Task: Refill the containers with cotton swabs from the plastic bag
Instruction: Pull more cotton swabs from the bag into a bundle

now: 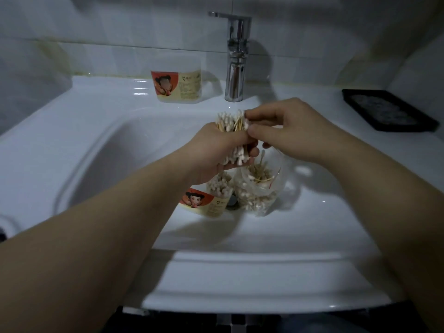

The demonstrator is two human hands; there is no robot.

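Observation:
My left hand [216,150] grips a thick bundle of cotton swabs [231,122] over the sink basin. My right hand [286,129] pinches the upper right edge of that bundle with thumb and fingertips. Below the hands, a clear container with a cartoon label [209,201] stands in the basin, holding upright swabs. Right beside it lies the clear plastic bag [259,191], open and full of loose swabs. A second labelled container [177,86] stands on the sink ledge left of the faucet; its contents cannot be made out.
The white sink [101,140] fills the view, its drain partly hidden between container and bag. A chrome faucet [235,58] rises at the back. A black tray [389,111] sits on the right ledge. Tiled wall behind.

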